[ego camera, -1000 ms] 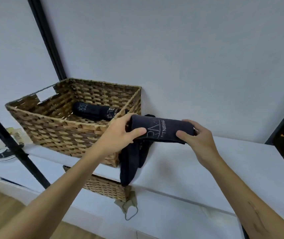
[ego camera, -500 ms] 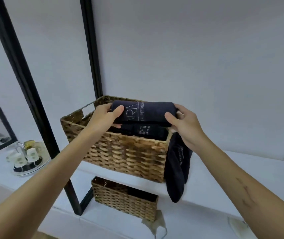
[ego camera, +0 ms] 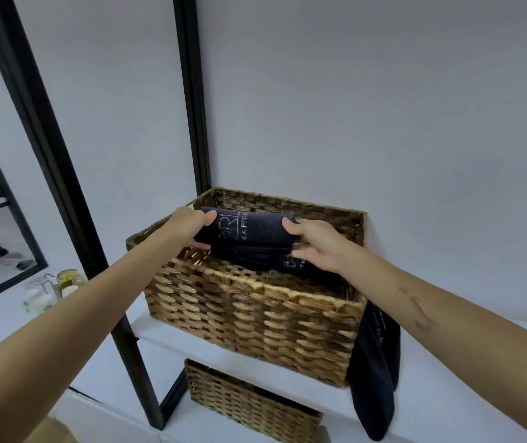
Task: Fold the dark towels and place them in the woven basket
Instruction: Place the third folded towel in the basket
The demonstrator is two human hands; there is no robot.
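Lowered since the earlier frame, both hands, left hand (ego camera: 188, 226) and right hand (ego camera: 318, 246), are pinching the rolled towel's (ego camera: 249, 233) ends inside the woven basket (ego camera: 255, 314) at frame centre, clearing its rims, above another towel (ego camera: 300, 268).

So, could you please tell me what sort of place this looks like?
Probably a gym or spa storage corner: rolled dark towels with a fitness logo, woven basket on a white shelf, and a black metal rack frame.
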